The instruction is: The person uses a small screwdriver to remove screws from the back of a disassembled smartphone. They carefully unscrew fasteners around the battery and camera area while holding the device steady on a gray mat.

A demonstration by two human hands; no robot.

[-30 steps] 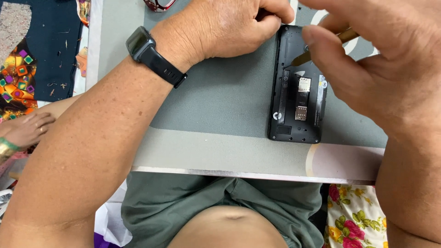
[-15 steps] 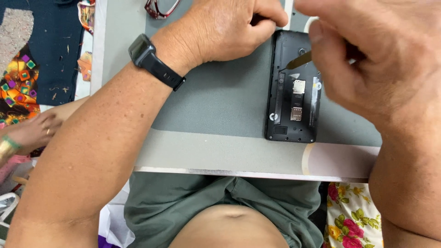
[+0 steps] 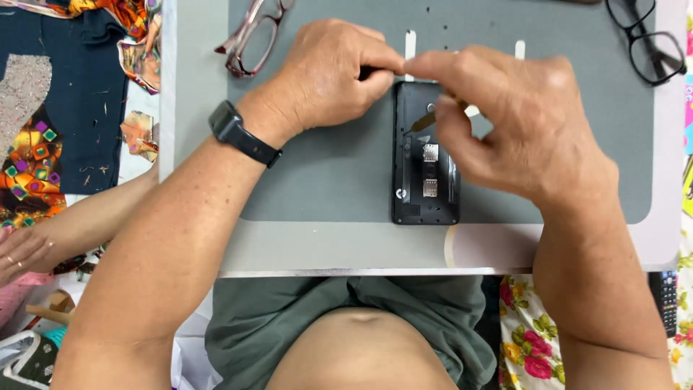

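1. The opened phone [image 3: 426, 166] lies on the grey mat [image 3: 332, 173] on the table [image 3: 195, 144].
2. Left hand [image 3: 328, 76]: fingers curled, pressing the phone's top corner.
3. Right hand [image 3: 512, 130]: fingers pinch a thin tool [image 3: 422, 121] over the phone.
4. Two pairs of glasses [image 3: 249, 36] lie at the mat's far corners.

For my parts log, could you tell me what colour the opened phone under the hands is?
Black, seen in the head view: the phone lies on the grey mat.

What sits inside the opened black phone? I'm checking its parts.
Inside the phone two small metal card slots show, and a thin tool tip rests near the top. The right hand covers the upper right part.
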